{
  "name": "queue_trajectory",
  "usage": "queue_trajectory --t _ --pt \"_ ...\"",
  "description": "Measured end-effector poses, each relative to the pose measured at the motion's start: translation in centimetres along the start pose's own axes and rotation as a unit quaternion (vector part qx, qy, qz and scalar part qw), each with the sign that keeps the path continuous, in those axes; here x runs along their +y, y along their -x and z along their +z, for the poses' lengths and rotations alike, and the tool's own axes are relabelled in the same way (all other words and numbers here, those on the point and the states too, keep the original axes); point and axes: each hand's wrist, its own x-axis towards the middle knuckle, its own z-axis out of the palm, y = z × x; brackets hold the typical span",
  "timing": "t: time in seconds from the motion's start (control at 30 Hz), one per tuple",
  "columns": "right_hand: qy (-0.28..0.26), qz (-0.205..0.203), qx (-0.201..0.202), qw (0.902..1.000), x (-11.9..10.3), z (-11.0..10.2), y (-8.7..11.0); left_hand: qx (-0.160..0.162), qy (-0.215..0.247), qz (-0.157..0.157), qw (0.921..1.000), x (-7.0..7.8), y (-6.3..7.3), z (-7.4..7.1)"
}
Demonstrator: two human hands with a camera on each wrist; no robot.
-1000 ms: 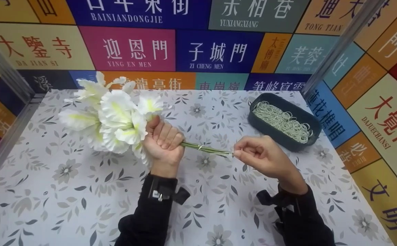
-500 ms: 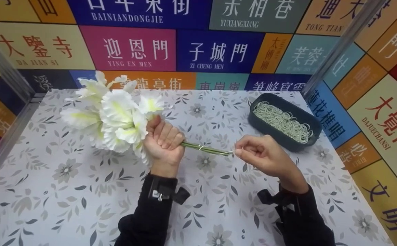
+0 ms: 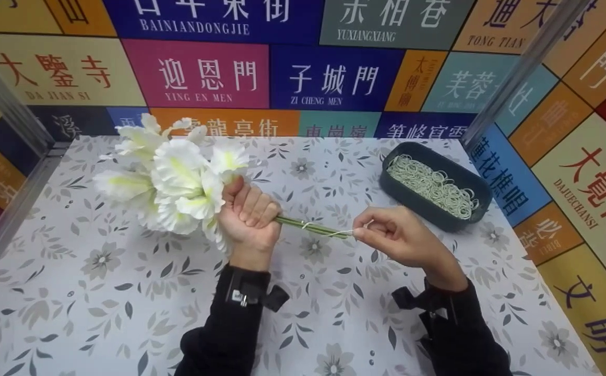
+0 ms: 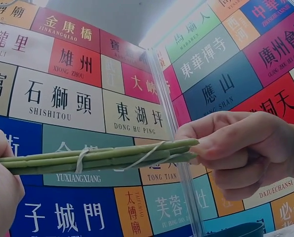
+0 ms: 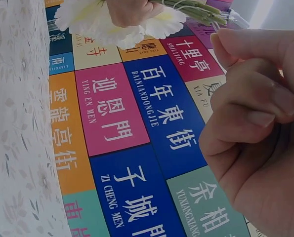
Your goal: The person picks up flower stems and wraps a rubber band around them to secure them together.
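Note:
My left hand (image 3: 250,214) grips a bunch of white artificial flowers (image 3: 177,172) with yellow-green centres, fist closed round the stems just below the blooms. The green stems (image 4: 107,158) point right, held above the table. A pale rubber band (image 4: 80,160) circles them partway along. Nearer the cut ends, a second rubber band (image 4: 147,154) crosses the stems at a slant. Thumb and forefinger of my right hand (image 3: 399,235) pinch this second band right at the stem ends; the other fingers are curled. In the right wrist view, the flowers and stem ends show at the top.
A dark oblong container (image 3: 438,214) full of pale rubber bands (image 3: 428,183) stands at the back right of the table. The table (image 3: 313,313) has a floral cover. Printed panels (image 3: 193,73) enclose the back and sides, with metal posts (image 3: 522,78) at the corners.
The band at the stem ends, earlier drawn out straight, now slants across the stems. My right hand has shifted slightly left, closer to the stems. My left hand stays put with the flowers.

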Motion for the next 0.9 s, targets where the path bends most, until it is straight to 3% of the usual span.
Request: queue_trajectory --t 0.07,0.3,0.5,0.9 --pt "-0.001 -0.009 -0.006 0.9999 -0.1 -0.1 0.1 0.003 -0.001 0.001 1.0 0.0 0.0 0.1" --pt "0.013 0.035 -0.02 0.9991 -0.3 -0.1 0.1 0.019 -0.008 0.009 0.9997 -0.2 0.1 0.1" --pt "0.0 0.049 -0.031 0.9983 0.2 0.6 -0.1 0.015 -0.006 -0.005 0.9999 -0.8 0.0 -0.4" --pt "0.065 -0.005 -0.01 0.9978 1.6 3.1 -1.2 0.044 -0.025 -0.029 0.9983 -1.5 0.2 -0.7"
